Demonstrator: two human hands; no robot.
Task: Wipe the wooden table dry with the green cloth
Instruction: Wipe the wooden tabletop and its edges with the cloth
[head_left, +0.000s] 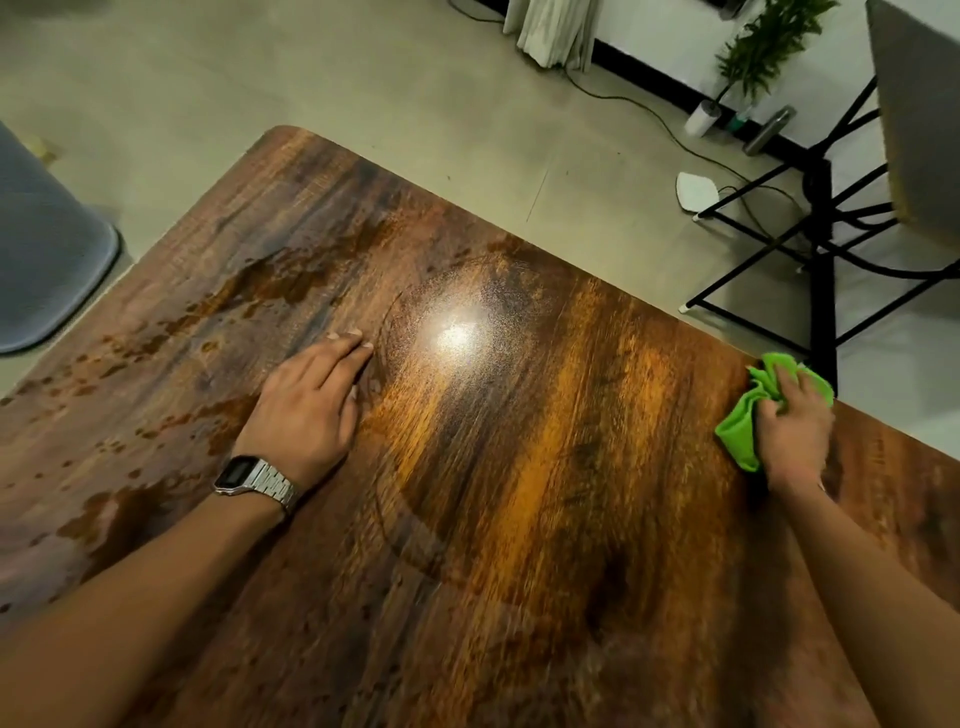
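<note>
1. The wooden surface (519, 467) fills most of the view, its rounded far corner at 11 o'clock and its right edge running down toward 3 o'clock.
2. The right hand (795, 431) sits at 3 o'clock, at the right edge of the surface, palm down with its fingers curled and clamped on the green cloth (748, 415).
3. The cloth is bunched under that hand, touching the wood, with folds sticking out on the hand's left and far sides.
4. The left hand (311, 400) lies flat near the centre, at about 9 o'clock from the bright glare spot (457, 332); its fingers are straight and held together, gripping nothing.
5. A metal wristwatch (254, 480) is on the left wrist.
6. Water patches and drops (270, 286) spread across the left part of the surface, from 10 o'clock down to 8 o'clock, with a larger puddle (124, 514) beside the left forearm.
7. Containers: a white pot (701, 118) stands on the floor at 1 o'clock and holds a green plant (769, 47); just beside it lies a metal bottle (769, 130), contents not visible.
8. A chair with black legs (826, 234) stands at 2 o'clock, off the surface.
</note>
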